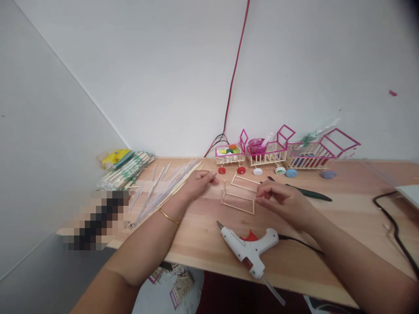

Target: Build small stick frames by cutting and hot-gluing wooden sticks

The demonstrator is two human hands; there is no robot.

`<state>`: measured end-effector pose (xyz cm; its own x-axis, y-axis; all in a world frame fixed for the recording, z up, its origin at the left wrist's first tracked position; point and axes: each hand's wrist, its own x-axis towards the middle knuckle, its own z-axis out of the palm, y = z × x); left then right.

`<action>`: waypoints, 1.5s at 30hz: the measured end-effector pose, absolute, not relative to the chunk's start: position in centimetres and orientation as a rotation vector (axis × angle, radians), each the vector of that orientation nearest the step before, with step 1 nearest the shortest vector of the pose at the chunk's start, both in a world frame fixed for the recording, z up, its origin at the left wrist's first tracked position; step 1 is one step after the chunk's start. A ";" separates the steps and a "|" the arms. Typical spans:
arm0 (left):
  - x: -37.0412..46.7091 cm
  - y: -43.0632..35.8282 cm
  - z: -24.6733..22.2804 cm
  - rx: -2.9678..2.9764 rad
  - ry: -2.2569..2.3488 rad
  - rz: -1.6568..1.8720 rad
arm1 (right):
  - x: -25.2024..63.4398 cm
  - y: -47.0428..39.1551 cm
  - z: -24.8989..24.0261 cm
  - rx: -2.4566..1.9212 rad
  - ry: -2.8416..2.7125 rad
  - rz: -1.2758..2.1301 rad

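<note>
Hands steady a small pale wooden stick frame (238, 201) on the wooden tabletop (203, 244).
Right hand (283, 200) pinches its corner, grip together, so it stands; left hand (198, 183), fingers loosely curled, rests by loose sticks (163, 187). White glue gun (250, 248) lies near.

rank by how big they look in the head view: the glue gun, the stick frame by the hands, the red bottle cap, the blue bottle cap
1. glue gun, though it lies nearest the camera, which inflates it
2. stick frame, beside the right hand
3. blue bottle cap
4. red bottle cap, a little smaller than the blue one
</note>
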<state>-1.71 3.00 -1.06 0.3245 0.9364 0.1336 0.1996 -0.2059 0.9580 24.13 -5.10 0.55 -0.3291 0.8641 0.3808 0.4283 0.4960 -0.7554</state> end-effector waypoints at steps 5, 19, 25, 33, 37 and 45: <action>-1.8 2.5 -0.1 1.179 0.658 0.941 | 23.5 -4.5 -0.6 -1.138 -2.204 0.564; -2.1 3.2 -1.3 1.610 0.978 0.931 | 22.7 -4.2 -1.4 -1.118 -2.403 0.329; -1.4 2.6 -2.0 2.023 1.095 0.703 | 23.0 -4.0 -1.5 -1.111 -2.398 0.279; -1.2 2.5 -1.7 2.208 1.053 0.676 | 23.0 -3.4 -2.4 -1.111 -2.427 0.289; -1.1 2.5 -1.7 2.319 1.048 0.634 | 23.0 -3.2 -2.5 -1.079 -2.427 0.299; -1.0 2.6 -1.9 2.419 1.063 0.583 | 22.9 -3.3 -2.4 -1.061 -2.432 0.305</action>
